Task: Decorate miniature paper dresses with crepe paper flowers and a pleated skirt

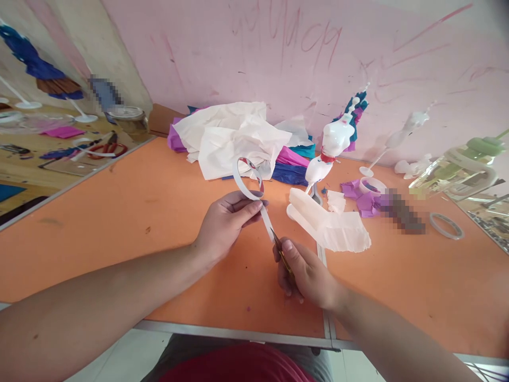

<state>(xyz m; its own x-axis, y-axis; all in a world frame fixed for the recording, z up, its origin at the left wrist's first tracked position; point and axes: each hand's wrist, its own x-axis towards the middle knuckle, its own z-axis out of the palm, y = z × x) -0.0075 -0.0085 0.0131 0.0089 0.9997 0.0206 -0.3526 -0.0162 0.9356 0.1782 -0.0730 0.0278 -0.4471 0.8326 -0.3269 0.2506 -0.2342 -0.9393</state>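
My left hand [234, 217] pinches a roll of white tape [241, 183], thumb on top, and a loose strip [267, 220] runs from it down to the right. In my right hand [300, 265] is a small pair of gold-coloured scissors [285, 257], its blade tips at the strip's lower part. My fingers hide most of the scissors' handles. Both hands are above the orange table [159, 212]. Just right of them lies a cream piece of crepe paper [342, 231], partly folded. Behind it a white mannequin figure [336, 138] with a red waistband leans on its stand.
Crumpled white paper [238, 135] with blue and pink pieces lies against the wall. To the right are purple paper scraps [368, 204], another tape roll [446, 226] and a green-lidded clear bottle [457, 164]. On the left table are red-handled pliers [113, 143] and a dressed figure [37, 61].
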